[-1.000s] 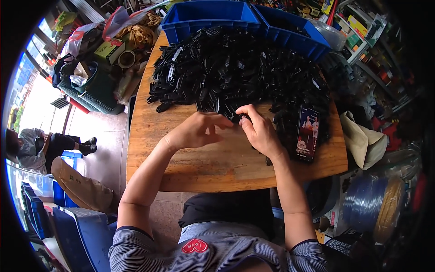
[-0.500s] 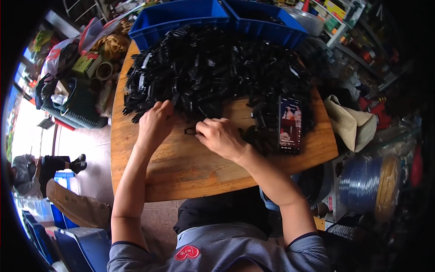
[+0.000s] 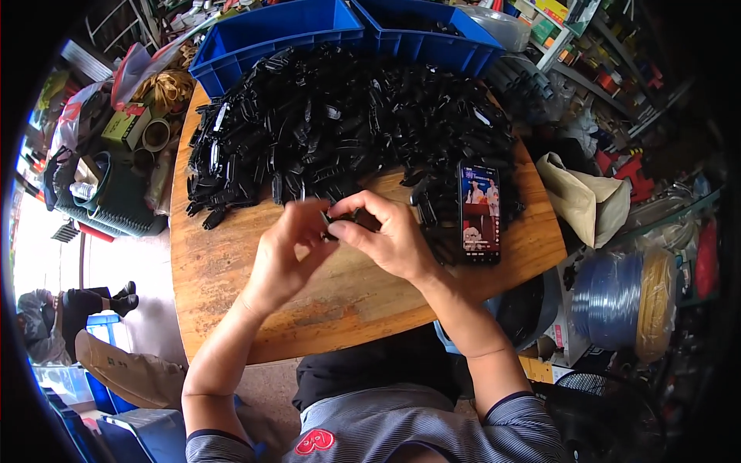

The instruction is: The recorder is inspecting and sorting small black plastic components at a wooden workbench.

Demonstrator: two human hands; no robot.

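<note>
Above the middle of the wooden table, my two hands meet over small black plastic parts. My right hand (image 3: 390, 238) pinches a black plastic piece (image 3: 363, 219) between thumb and curled fingers. My left hand (image 3: 284, 251) has its fingertips closed at the near end of it, on a dark bit that is partly hidden and blurred. Whether this is one part or two pressed together, I cannot tell. Just beyond the hands spreads a large heap of black plastic pieces (image 3: 309, 127), elongated and clip-like.
Two blue bins (image 3: 278, 40) stand behind the heap at the table's far edge. A phone (image 3: 480, 212) with a lit screen leans at the right among black pieces. Bare wood of the table (image 3: 309, 328) lies nearest me. A wrapped spool (image 3: 614, 301) sits off the right side.
My left hand has come away from the heap's edge and across to my right hand. My right hand has risen off the tabletop with a black piece. The view has shifted slightly.
</note>
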